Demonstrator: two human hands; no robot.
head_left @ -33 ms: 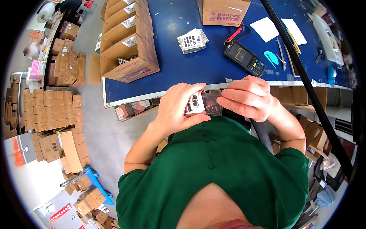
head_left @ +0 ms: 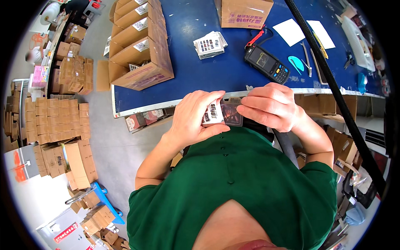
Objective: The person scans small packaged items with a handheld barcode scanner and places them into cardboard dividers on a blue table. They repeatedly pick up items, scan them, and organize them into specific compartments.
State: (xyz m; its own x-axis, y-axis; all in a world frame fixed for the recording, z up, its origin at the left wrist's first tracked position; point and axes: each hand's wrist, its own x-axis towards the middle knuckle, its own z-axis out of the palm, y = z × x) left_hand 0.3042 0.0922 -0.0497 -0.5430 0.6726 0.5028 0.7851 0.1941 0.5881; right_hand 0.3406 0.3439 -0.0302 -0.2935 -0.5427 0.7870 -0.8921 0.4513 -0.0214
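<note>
Just in front of the table's near edge, my left hand (head_left: 188,118) is closed around a small white card with dark print (head_left: 214,113), thumb below and fingers above. A dark picture card (head_left: 231,115) with a glossy, see-through edge sticks out from the white card's right side. Its right end is pinched by my right hand (head_left: 273,107), whose fingertips cover part of it. Whether the white piece is a single card, a stack or a packet, I cannot tell. On the table beyond lies a loose stack of similar white cards (head_left: 209,45).
A divided cardboard box (head_left: 143,77) stands at the table's left edge, another carton (head_left: 246,14) at the back. A handheld scanner (head_left: 266,62), white papers (head_left: 289,32) and a teal cutter (head_left: 296,63) lie right. A black cable (head_left: 333,79) crosses the right side.
</note>
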